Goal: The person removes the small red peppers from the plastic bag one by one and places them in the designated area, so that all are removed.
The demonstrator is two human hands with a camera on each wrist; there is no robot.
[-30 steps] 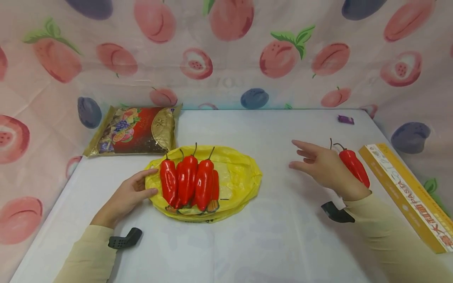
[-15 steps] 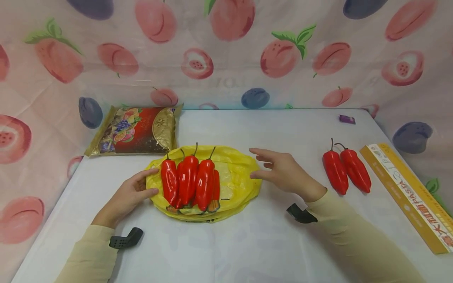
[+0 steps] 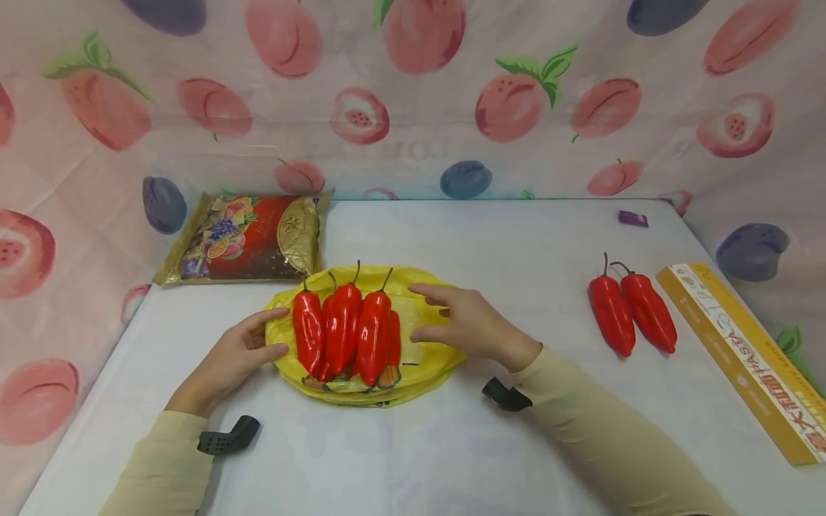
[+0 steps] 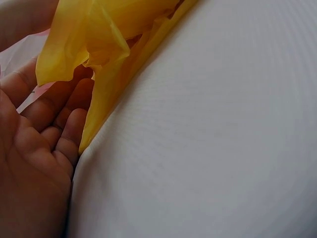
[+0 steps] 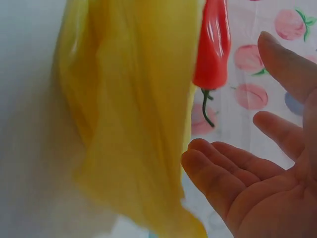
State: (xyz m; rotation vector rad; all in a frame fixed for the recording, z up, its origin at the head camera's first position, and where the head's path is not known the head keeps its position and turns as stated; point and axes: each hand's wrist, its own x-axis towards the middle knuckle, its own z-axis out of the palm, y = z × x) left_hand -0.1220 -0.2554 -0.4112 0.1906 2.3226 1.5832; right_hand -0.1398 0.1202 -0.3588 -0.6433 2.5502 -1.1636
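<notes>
Several shiny red chili peppers (image 3: 343, 330) with dark stems lie side by side on a flattened yellow plastic bag (image 3: 419, 376). My left hand (image 3: 232, 358) rests at the bag's left edge, thumb and fingers apart. In the left wrist view, its loosely bent fingers touch the crumpled yellow plastic (image 4: 106, 59). Over the bag's right part is my right hand (image 3: 474, 326), fingers extended toward the peppers. The right wrist view shows that hand (image 5: 262, 193) holding nothing, beside the yellow plastic (image 5: 133, 109) and one red pepper (image 5: 212, 44).
Two more red peppers (image 3: 611, 315) lie at the right, beside a long orange and white pasta box (image 3: 742, 358). A red and gold packet (image 3: 248, 236) sits at the back left. Toward the back right corner is a small purple packet (image 3: 632, 218). A fruit-print cloth hangs behind.
My right hand has moved left, from beside the two separate peppers to over the right part of the yellow bag. My left hand and the peppers have stayed in place.
</notes>
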